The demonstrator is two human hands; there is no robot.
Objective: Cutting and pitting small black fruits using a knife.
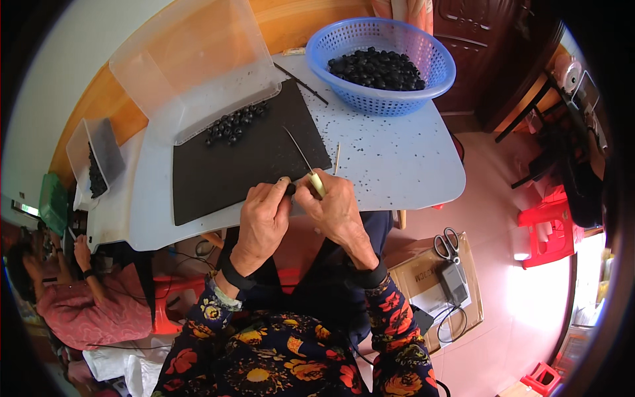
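My left hand is closed, pinching a small black round piece between thumb and fingertips just off the near edge of a dark mat. Right beside it, my right hand is wrapped round a thin-bladed knife with a pale yellow-green handle. Its narrow blade points up and away over the mat, apart from the piece. Farther back on the mat lies a pile of similar black pieces, at the mouth of a clear plastic bin tipped on its side.
A blue plastic basket full of black pieces stands at the table's far right. Black scraps and a thin stick lie on the pale table. Scissors rest on a cardboard box. At left sits another person.
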